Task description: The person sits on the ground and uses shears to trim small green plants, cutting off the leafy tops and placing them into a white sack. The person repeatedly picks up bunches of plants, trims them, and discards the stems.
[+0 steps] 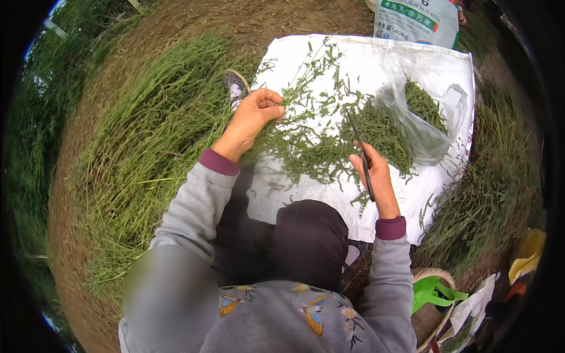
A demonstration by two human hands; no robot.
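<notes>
My left hand [257,114] pinches a thin leafy stem [304,77] between thumb and fingers, above the left part of a white woven sheet [278,200]. In my right hand [380,178] is a slender dark tool [363,154], its narrow tip pointing up and away; seen nearly edge-on, its exact kind is unclear. Beneath and beyond that tip lies a heap of cut green sprigs [379,130] on the sheet. Right behind the heap, a clear plastic bag [426,141] lies with its mouth spread, holding more green sprigs [421,103].
Long uncut stems [145,132] are piled on the soil at left, and another pile of stems [481,198] lies at right. A printed fertilizer sack [415,22] stands at the far edge. Low at right is a basket [435,309] with a green strap [437,292].
</notes>
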